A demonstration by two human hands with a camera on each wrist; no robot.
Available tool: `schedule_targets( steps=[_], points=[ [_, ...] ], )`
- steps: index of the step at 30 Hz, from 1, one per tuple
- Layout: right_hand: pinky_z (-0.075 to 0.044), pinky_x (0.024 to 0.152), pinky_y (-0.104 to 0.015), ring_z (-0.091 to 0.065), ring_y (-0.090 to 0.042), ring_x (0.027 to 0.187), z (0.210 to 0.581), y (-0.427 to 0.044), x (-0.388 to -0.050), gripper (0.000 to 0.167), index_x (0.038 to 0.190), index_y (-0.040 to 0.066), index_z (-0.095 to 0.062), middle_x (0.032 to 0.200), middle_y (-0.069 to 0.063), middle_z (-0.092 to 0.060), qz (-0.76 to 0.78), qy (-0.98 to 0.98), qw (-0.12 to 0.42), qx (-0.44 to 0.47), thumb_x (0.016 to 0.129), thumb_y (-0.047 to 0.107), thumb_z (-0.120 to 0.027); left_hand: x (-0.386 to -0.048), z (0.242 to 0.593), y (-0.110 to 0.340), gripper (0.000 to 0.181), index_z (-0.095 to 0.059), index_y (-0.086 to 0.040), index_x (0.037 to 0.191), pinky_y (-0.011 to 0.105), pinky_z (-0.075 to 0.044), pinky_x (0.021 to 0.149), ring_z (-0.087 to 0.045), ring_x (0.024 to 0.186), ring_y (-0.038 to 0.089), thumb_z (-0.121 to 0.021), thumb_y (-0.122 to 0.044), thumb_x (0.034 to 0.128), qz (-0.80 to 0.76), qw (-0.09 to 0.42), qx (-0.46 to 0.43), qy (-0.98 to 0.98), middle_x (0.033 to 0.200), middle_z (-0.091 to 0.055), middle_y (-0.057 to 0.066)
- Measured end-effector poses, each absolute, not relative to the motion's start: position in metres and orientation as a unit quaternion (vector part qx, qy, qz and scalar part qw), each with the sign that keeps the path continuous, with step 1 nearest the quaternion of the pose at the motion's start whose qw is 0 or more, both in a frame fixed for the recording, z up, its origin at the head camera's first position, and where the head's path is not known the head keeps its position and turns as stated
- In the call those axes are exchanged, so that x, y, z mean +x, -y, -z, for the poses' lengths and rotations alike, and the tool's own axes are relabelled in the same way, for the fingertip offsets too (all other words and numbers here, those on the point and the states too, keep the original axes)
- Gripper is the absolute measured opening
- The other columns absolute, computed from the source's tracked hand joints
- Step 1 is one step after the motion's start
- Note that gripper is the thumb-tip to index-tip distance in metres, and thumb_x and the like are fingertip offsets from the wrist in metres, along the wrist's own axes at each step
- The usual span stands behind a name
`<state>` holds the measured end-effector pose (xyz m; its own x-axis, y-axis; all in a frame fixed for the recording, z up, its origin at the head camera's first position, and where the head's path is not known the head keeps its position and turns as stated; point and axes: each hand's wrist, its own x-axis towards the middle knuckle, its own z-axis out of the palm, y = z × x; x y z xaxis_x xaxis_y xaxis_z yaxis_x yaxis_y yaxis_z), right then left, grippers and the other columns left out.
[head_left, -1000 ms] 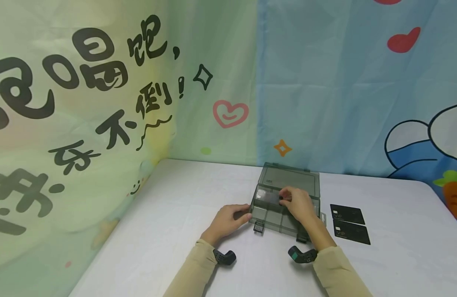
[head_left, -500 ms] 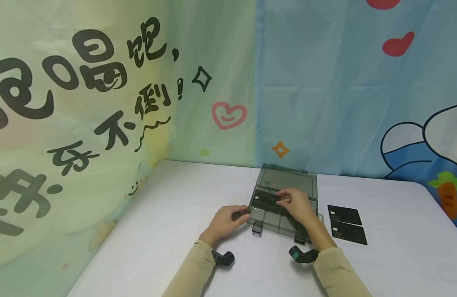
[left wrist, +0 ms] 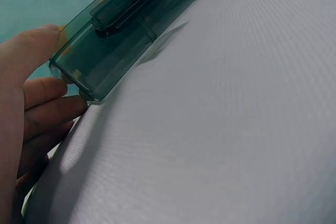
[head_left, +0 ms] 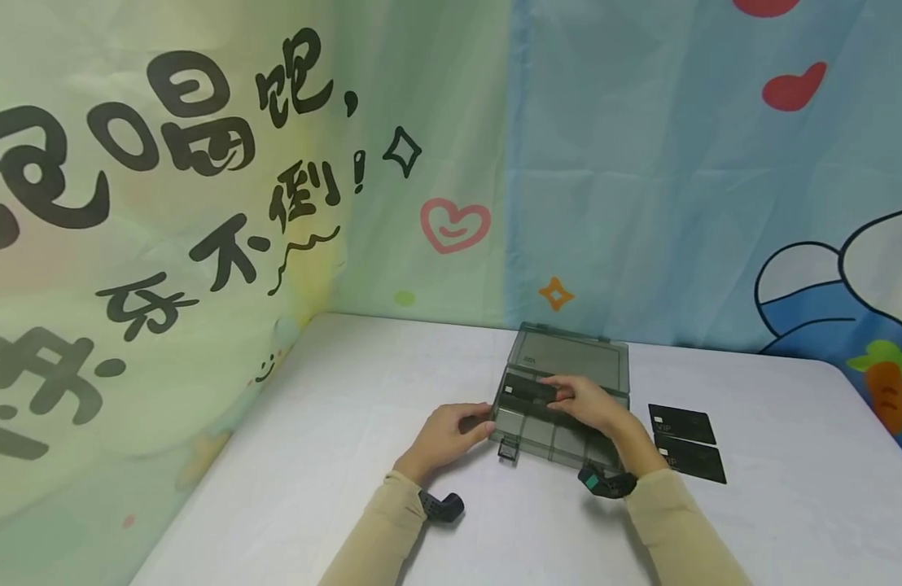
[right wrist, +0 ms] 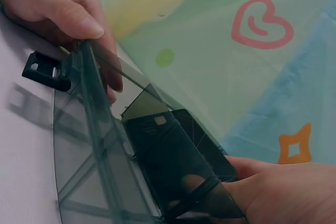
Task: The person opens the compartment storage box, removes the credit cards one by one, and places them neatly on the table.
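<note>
A smoky clear plastic divided box lies with its lid folded back. My left hand grips the box's left side; in the left wrist view its thumb lies over the top edge, with fingers against the end wall. Inside the rear compartments sits a black card with a pale chip mark. My right hand pinches that card's right end between thumb and fingers. From the right wrist, the card appears tilted, partly seen through the clear wall. The right fingertips are partly hidden.
Two black cards marked VIP, one behind the other, lie flat right of the box. A latch sticks out from the box's front. Printed cloth hangs behind and left of the white table.
The card's face has gone from a shiny grey glare to dark, so its tilt has changed. My right wrist has swung slightly right. The left hand stays put.
</note>
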<state>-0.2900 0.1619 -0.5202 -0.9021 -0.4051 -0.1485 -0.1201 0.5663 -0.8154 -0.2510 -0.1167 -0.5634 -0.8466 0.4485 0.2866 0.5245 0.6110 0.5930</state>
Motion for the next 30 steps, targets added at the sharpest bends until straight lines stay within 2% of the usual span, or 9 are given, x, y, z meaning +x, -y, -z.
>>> schedule_targets(
  steps=[4,6,9,11,14,21,26,30],
  points=[
    [-0.053,0.093,-0.039,-0.06,-0.021,0.101,0.52,-0.1632,-0.2895,0.048,0.14,0.005,-0.046,0.088,-0.008,-0.048,0.451,-0.865,0.166,-0.144,0.093,-0.003,-0.053,-0.2511,0.562,0.1157,0.055,-0.062,-0.012,0.126,0.037,-0.046,0.103,-0.06,0.117,0.022,-0.048,-0.054,0.0942,0.343,0.054,-0.273,0.897,0.125,-0.065,0.004],
    [-0.055,0.09,-0.038,-0.062,-0.02,0.097,0.5213,-0.1629,-0.2889,0.047,0.138,0.003,-0.047,0.086,-0.008,-0.051,0.454,-0.866,0.154,-0.142,0.093,-0.001,-0.056,-0.2509,0.5612,0.1154,0.053,-0.062,-0.012,0.126,0.037,-0.046,0.103,-0.06,0.118,0.022,-0.049,-0.053,0.0943,0.345,0.048,-0.272,0.897,0.125,-0.065,0.004],
    [-0.055,0.08,-0.034,-0.062,-0.017,0.084,0.524,-0.1626,-0.2884,0.046,0.136,0.001,-0.048,0.077,-0.005,-0.052,0.452,-0.871,0.13,-0.143,0.092,0.001,-0.058,-0.25,0.5599,0.1149,0.051,-0.062,-0.013,0.126,0.036,-0.045,0.105,-0.059,0.119,0.019,-0.051,-0.051,0.0938,0.352,0.033,-0.262,0.898,0.127,-0.064,0.002],
    [-0.051,0.073,-0.031,-0.056,-0.015,0.073,0.5258,-0.1622,-0.2882,0.045,0.135,0.001,-0.049,0.073,-0.003,-0.052,0.448,-0.875,0.114,-0.141,0.091,0.004,-0.06,-0.2498,0.5595,0.1147,0.049,-0.062,-0.014,0.126,0.035,-0.044,0.105,-0.059,0.12,0.018,-0.053,-0.049,0.0935,0.353,0.029,-0.258,0.899,0.127,-0.064,0.0],
    [-0.045,0.067,-0.029,-0.051,-0.014,0.067,0.5269,-0.1616,-0.2877,0.046,0.135,0.003,-0.048,0.073,-0.004,-0.054,0.445,-0.88,0.098,-0.136,0.091,0.007,-0.062,-0.2492,0.5588,0.1145,0.048,-0.062,-0.015,0.127,0.034,-0.044,0.106,-0.058,0.12,0.017,-0.054,-0.049,0.0932,0.352,0.025,-0.252,0.901,0.127,-0.064,0.0],
    [-0.043,0.061,-0.029,-0.058,-0.016,0.072,0.5241,-0.1595,-0.2849,0.047,0.136,0.008,-0.047,0.088,-0.009,-0.063,0.43,-0.894,0.071,-0.107,0.092,0.014,-0.062,-0.2488,0.5568,0.115,0.05,-0.062,-0.015,0.127,0.035,-0.043,0.106,-0.058,0.121,0.019,-0.053,-0.05,0.0931,0.354,0.02,-0.249,0.901,0.128,-0.063,0.001],
    [-0.053,0.07,-0.033,-0.066,-0.016,0.082,0.5232,-0.1614,-0.2841,0.047,0.138,0.007,-0.046,0.106,-0.018,-0.062,0.455,-0.883,0.067,-0.096,0.093,0.014,-0.061,-0.2497,0.5584,0.1154,0.05,-0.062,-0.015,0.126,0.035,-0.043,0.106,-0.058,0.121,0.019,-0.052,-0.051,0.0931,0.353,0.024,-0.248,0.902,0.127,-0.064,0.0],
    [-0.058,0.078,-0.035,-0.069,-0.021,0.089,0.5228,-0.1643,-0.2824,0.052,0.142,0.005,-0.04,0.127,-0.029,-0.048,0.51,-0.851,0.077,-0.094,0.094,0.011,-0.06,-0.2499,0.5591,0.1152,0.05,-0.062,-0.015,0.126,0.035,-0.043,0.106,-0.058,0.121,0.019,-0.052,-0.051,0.0932,0.356,0.022,-0.248,0.901,0.127,-0.064,0.0]
  ],
)
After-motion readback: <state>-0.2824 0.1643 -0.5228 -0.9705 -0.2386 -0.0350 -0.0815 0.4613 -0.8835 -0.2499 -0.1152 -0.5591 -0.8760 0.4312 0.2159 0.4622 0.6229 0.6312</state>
